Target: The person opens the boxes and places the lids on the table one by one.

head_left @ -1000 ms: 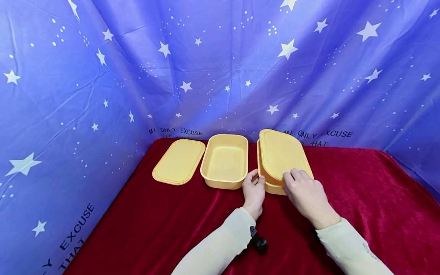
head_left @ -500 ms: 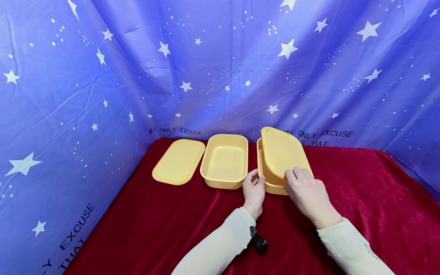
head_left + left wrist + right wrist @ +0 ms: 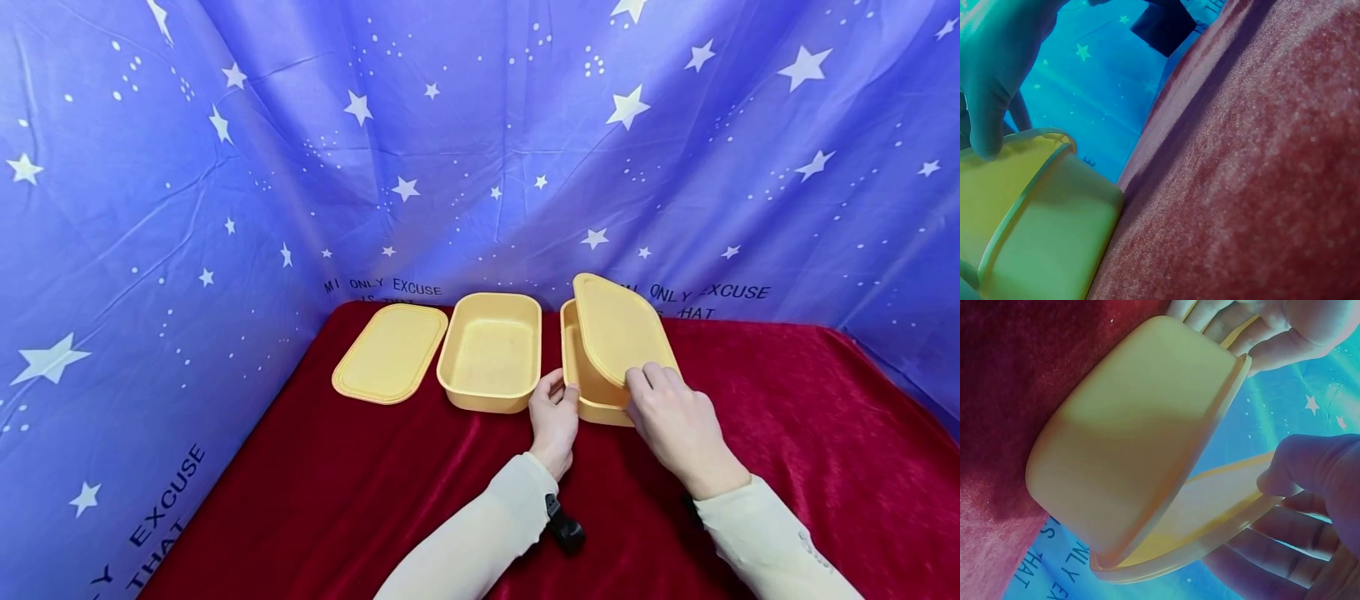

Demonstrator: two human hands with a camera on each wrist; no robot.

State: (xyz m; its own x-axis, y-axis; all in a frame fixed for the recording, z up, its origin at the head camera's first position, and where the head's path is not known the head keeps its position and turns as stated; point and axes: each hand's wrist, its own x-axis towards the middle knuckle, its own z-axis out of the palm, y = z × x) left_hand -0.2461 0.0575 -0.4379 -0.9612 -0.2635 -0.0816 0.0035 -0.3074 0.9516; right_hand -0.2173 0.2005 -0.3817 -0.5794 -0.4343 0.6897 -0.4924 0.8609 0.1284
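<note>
In the head view, my left hand [image 3: 553,423] grips the near left corner of the right-hand yellow food container [image 3: 606,412], which stands upright on the table. My right hand [image 3: 678,429] pinches the near edge of its yellow lid [image 3: 626,329]. The lid is tilted up on the left and rests low along the container's right side. Seen from the right wrist, the thumb [image 3: 1272,478] lies on the lid's inner face with the fingers behind it. The container wall [image 3: 1054,231] fills the lower left of the left wrist view.
Left of this container stands a second open yellow container [image 3: 489,354], with nothing inside. A second yellow lid [image 3: 390,354] lies flat farther left. Red velvet cloth [image 3: 337,500] covers the table. Behind hangs a blue star-printed curtain [image 3: 465,150].
My right hand has shifted slightly right and tilted the lid up more, widening the gap on the container's left side. My left hand and the other container and lid have stayed put.
</note>
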